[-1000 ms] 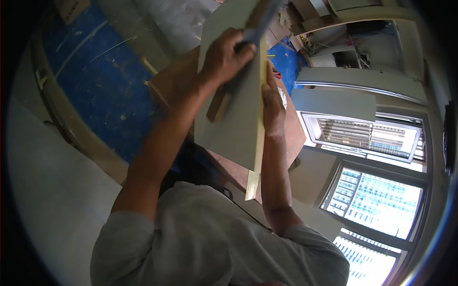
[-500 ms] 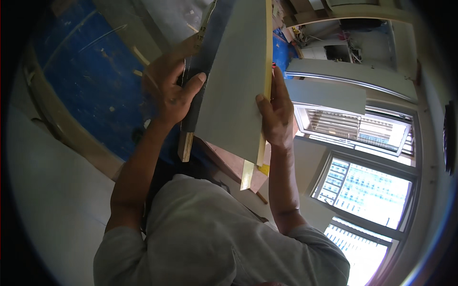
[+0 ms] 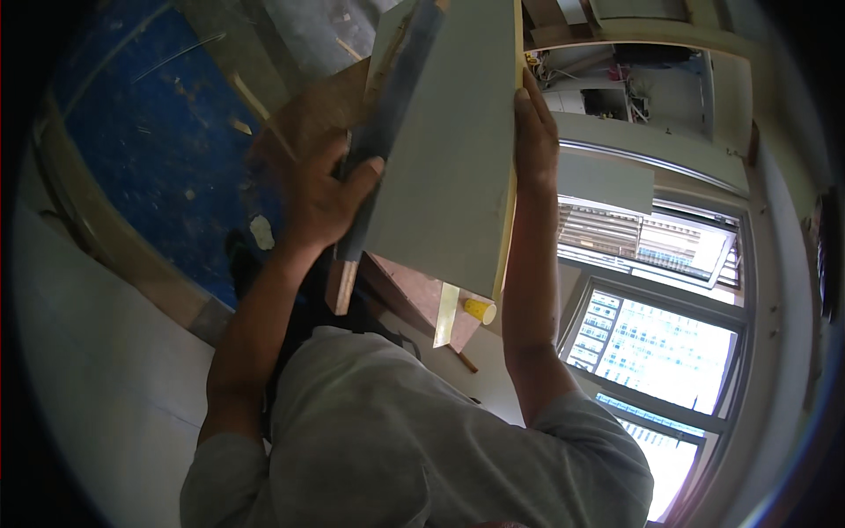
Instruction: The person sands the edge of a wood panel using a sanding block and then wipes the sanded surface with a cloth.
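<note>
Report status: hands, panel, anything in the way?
Left hand gripping dark-wrapped wooden bar, left side of pale panel. Right hand on panel's yellow right edge. Yellow cylinder off panel's lower end, touching neither hand.

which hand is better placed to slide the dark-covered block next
Probably the left hand: it grips the dark-covered block with its thumb over the near face, while the right hand holds the right edge of the pale panel.
</note>
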Demonstrator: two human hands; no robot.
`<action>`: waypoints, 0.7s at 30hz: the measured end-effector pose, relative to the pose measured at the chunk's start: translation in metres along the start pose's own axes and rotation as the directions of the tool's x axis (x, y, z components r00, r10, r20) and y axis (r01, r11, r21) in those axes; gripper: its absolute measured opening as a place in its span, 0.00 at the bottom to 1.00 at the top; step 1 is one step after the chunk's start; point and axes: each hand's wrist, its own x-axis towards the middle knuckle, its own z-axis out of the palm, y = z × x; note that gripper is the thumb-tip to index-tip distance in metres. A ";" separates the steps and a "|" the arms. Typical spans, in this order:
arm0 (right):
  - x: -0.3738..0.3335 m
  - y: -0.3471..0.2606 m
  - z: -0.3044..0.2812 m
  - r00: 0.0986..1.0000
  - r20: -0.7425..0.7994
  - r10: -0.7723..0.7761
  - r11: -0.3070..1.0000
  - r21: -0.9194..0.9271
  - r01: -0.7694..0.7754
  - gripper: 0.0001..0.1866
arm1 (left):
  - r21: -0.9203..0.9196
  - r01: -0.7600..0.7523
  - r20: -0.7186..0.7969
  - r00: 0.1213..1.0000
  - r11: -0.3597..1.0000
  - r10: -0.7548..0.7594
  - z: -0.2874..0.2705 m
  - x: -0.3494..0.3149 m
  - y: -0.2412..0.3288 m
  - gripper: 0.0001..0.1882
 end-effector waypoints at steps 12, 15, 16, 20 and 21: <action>0.007 0.040 0.021 0.972 0.086 -0.217 0.865 0.478 0.151 0.31 | 0.213 -0.422 0.266 0.893 0.881 0.364 0.084 0.006 0.056 0.22; 0.008 0.078 0.018 0.992 0.050 -0.115 0.857 0.510 0.074 0.31 | 0.265 -0.495 0.240 0.865 0.828 0.440 0.090 0.051 0.053 0.16; 0.013 0.091 0.020 0.988 0.018 -0.151 0.920 0.368 0.134 0.30 | 0.274 -0.476 0.198 0.878 0.835 0.435 0.093 0.083 0.047 0.13; 0.007 0.015 0.031 0.974 0.128 -0.185 0.575 0.818 0.002 0.27 | 0.124 -0.493 0.109 0.869 0.861 0.482 0.091 0.132 0.035 0.10; 0.011 0.026 0.023 0.955 0.068 -0.288 0.798 0.568 0.201 0.25 | 0.125 -0.502 0.123 0.864 0.856 0.489 0.090 0.113 0.032 0.10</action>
